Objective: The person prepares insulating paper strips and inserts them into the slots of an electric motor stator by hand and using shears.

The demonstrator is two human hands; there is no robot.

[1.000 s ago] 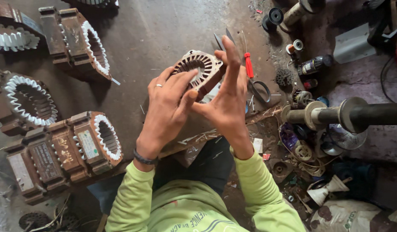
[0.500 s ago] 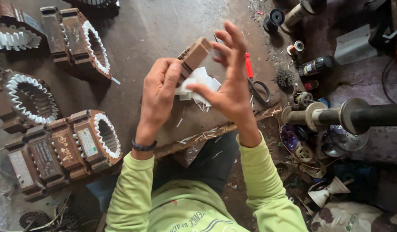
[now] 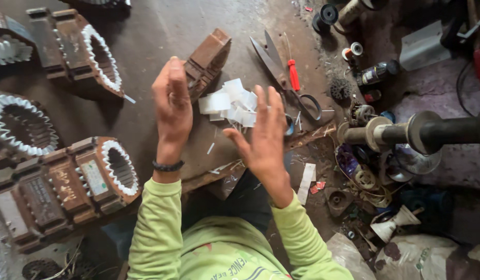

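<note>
While both hands hover over the dark work board (image 3: 146, 31), a rusty metal motor core (image 3: 206, 59) stands on its edge just beyond the left hand (image 3: 172, 106). That hand is held flat and upright, fingers straight and together, its fingertips touching or nearly touching the core; whether it grips the core cannot be told. Just right of the core lies a loose heap of white paper strips (image 3: 230, 101), and the right hand (image 3: 263, 132) is spread wide open over the near side of the heap, holding nothing.

Further right of the core, large scissors (image 3: 281, 72) and a red screwdriver (image 3: 293, 75) lie close together on the board, near its right edge. Left of the core stand several bigger motor cores with white lining (image 3: 102, 57), crowding that side. Bare board stretches between the core and the far edge, while the near edge, by the green sleeves (image 3: 157, 228), is chipped and strewn with scraps.
</note>
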